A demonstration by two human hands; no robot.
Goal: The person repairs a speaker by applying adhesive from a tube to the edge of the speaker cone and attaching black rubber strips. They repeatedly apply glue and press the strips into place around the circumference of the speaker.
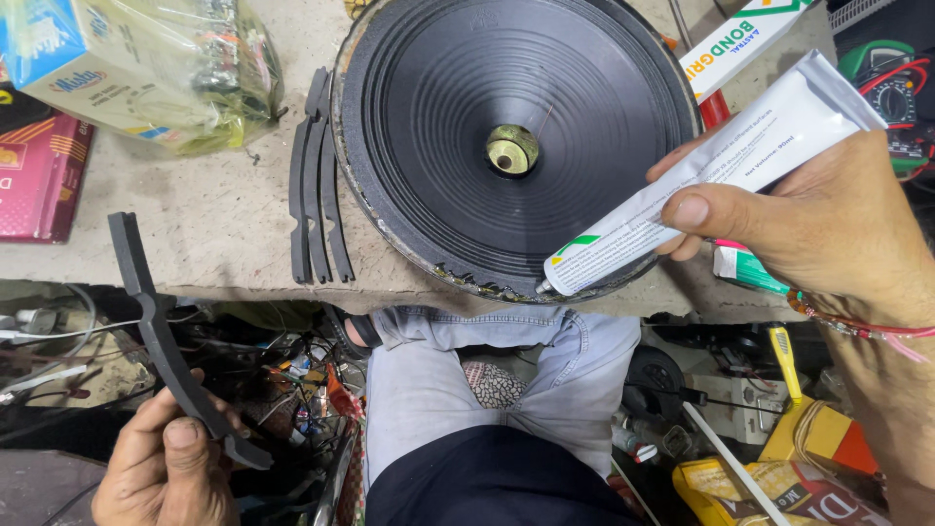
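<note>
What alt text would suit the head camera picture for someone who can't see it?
A right hand presses a white glue tube to the rim of a large black speaker cone on a workbench. The left hand holds a curved black gasket strip.

Plastic-wrapped box, red packet, spare curved gasket strips, multimeter, yellow cartons, yellow-handled screwdriver

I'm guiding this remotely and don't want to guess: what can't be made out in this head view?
- Speaker cone: its top rim is cut off by the frame's upper edge.
- Glue tube: whether glue is coming out; the nozzle is too small.
- Curved black gasket strip: its lower end is hidden behind the left hand.
- Right hand: covers the tube's middle.
</note>
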